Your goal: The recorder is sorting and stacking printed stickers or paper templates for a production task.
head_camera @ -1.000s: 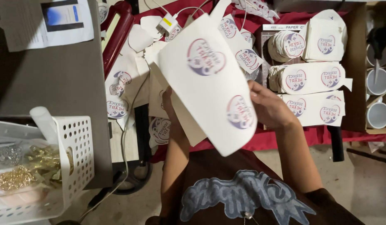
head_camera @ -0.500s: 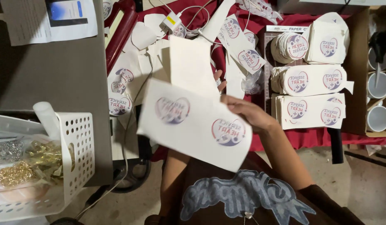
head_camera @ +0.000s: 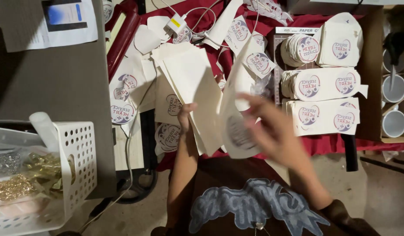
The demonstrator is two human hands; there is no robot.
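Note:
My left hand grips the lower edge of a fanned stack of cream paper sheets held upright over the red-covered table. My right hand is blurred with motion and holds one curved white sheet with a round printed emblem, edge-on just right of the stack. More cut sheets with the same round emblem lie scattered on the table behind.
Neat piles of printed sheets sit at the right, beside a box of white mugs. A white perforated basket with gold trinkets stands at lower left on a grey table. A white charger and cables lie at the top.
The large sheet held flat in front of me has swung up and to the right, now edge-on in my right hand. The cream stack in my left hand has come into view.

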